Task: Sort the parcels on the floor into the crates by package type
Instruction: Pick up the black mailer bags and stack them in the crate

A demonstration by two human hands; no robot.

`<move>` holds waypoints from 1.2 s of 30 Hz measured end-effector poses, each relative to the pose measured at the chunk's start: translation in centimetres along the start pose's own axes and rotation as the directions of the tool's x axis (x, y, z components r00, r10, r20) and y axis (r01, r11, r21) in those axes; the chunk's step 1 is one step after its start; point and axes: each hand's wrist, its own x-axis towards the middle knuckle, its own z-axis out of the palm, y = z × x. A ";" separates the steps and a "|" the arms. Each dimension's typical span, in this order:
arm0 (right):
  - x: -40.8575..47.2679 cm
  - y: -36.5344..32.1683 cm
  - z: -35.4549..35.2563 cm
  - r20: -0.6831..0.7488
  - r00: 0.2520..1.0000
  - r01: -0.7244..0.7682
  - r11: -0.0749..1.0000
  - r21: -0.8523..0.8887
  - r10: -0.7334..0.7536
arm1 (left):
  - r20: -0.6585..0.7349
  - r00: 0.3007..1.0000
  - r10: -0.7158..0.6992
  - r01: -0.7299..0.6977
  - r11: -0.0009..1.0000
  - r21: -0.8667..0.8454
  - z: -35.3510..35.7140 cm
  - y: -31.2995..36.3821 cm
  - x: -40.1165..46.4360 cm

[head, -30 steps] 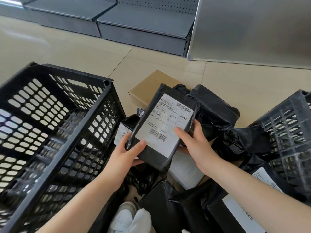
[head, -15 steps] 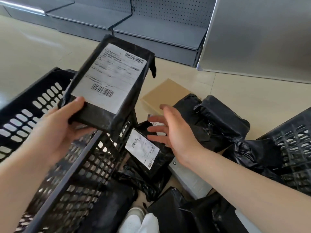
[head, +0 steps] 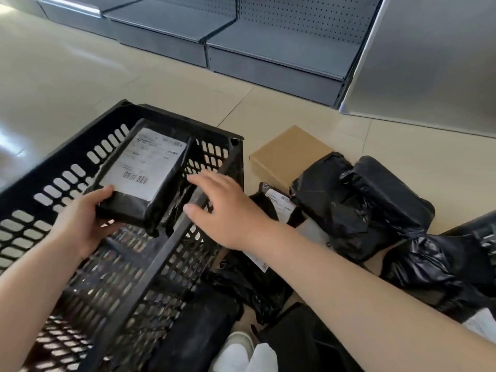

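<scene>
The left hand (head: 80,224) holds a flat rectangular parcel wrapped in black plastic with a white shipping label (head: 142,170) over the open top of the black perforated plastic crate (head: 67,167), its fingers pinching the parcel's near end, thumb on top beside the label and the rest curled underneath. The right hand (head: 228,213) hovers at the crate's right rim, fingers spread and holding nothing. From where I stand the grip looks thin: only one short end is pinched, and the far end leans out over the crate, so the slick film could slide through the fingers and the parcel could drop edge-first, land on end against a crate wall, or snag its loose flap of plastic on the slotted side. The free hand, so near the rim, could knock the crate or catch the parcel as it goes down. To the right of the crate, on the pale tiled floor (head: 268,103), lie more crumpled black plastic bags (head: 362,210) and a flat brown cardboard box (head: 290,154), the box touching the bags, so a hurried reach could pull the wrong kind along. How much already sits in the crate I cannot tell.
</scene>
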 end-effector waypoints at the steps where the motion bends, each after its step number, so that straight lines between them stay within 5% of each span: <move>1: -0.1 0.2 0.7 0.047 0.999 -0.016 0.998 -0.055 0.019 | -0.036 0.999 -0.011 0.011 1.000 0.022 -0.4 -0.5 0.6; 10: -0.9 0.7 3.6 0.082 0.995 -0.026 0.959 -0.283 0.052 | -0.186 0.982 -0.018 0.032 0.997 0.073 -2.5 -4.3 5.6; 22: -0.4 0.5 5.5 0.024 0.998 -0.051 0.958 -0.283 0.060 | -0.276 0.961 0.029 0.068 0.941 0.333 -1.3 -7.1 11.1; 26: -0.4 0.2 5.9 0.006 0.999 -0.047 0.956 -0.291 0.051 | -0.294 0.956 0.014 0.083 0.946 0.315 -2.6 -9.2 15.2; 30: -0.5 0.3 5.9 0.000 0.999 -0.046 0.957 -0.288 0.048 | -0.474 0.872 -0.126 0.247 0.947 0.204 -4.0 -11.1 21.1; 32: -0.5 0.3 5.8 0.002 0.999 -0.047 0.958 -0.283 0.050 | -0.414 0.873 -0.257 0.347 0.924 0.158 -1.5 -9.5 16.4; 36: -0.5 0.2 5.9 0.006 0.998 -0.051 0.957 -0.287 0.055 | -0.288 0.920 -0.266 0.307 0.946 0.108 1.0 -10.0 12.3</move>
